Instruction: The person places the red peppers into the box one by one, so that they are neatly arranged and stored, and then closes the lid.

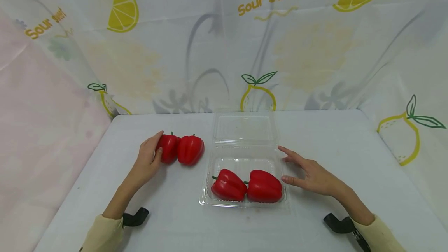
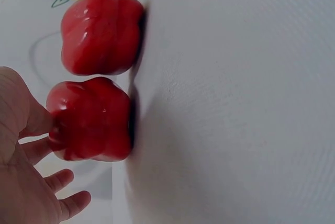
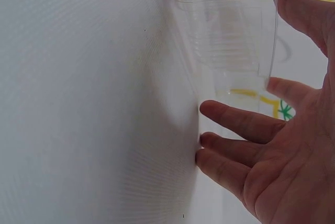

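My left hand (image 1: 147, 158) is at the left of two red bell peppers standing side by side on the white table. Its thumb and index finger lie around the upper part of the nearer bell pepper (image 2: 89, 119), while the other fingers spread apart. Beside it is the second bell pepper (image 1: 190, 150). A clear plastic clamshell box (image 1: 245, 153) lies with its lid folded back, holding a bell pepper (image 1: 229, 185) and another bell pepper (image 1: 265, 186) on their sides. At the box's right edge my right hand (image 1: 311, 176) has its fingers spread, thumb and index finger by the rim.
The white tabletop (image 1: 245, 228) runs back to a hanging cloth (image 1: 224, 49) printed with lemons. The box's clear lid (image 1: 245, 127) lies flat toward the back edge. Black wrist mounts (image 1: 135, 217) stick out by both sleeves.
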Demonstrator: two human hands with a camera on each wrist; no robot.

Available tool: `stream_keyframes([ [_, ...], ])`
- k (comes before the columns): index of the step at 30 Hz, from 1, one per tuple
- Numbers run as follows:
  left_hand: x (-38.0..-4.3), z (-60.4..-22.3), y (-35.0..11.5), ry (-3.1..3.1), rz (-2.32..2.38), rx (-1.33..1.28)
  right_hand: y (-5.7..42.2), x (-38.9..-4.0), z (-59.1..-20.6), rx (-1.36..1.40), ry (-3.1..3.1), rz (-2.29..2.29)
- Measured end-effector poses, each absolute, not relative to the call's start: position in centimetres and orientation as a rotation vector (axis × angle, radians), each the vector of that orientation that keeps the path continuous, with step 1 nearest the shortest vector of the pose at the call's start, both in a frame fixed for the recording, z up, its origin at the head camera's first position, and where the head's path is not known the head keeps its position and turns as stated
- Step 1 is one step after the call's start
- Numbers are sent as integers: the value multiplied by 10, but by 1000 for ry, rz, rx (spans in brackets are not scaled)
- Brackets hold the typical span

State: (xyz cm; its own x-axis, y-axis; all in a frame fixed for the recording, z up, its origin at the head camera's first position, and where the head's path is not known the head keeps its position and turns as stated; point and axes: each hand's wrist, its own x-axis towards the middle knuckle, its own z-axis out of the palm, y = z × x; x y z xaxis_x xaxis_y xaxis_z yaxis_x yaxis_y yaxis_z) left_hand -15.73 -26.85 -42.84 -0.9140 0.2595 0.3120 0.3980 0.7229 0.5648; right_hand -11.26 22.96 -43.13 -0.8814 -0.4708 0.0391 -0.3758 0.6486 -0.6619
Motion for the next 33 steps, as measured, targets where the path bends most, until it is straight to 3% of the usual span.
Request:
stream_keyframes([
  [33, -154, -422, -272, -2698, -756, -471, 232, -111, -434, -689, 2730, -1055],
])
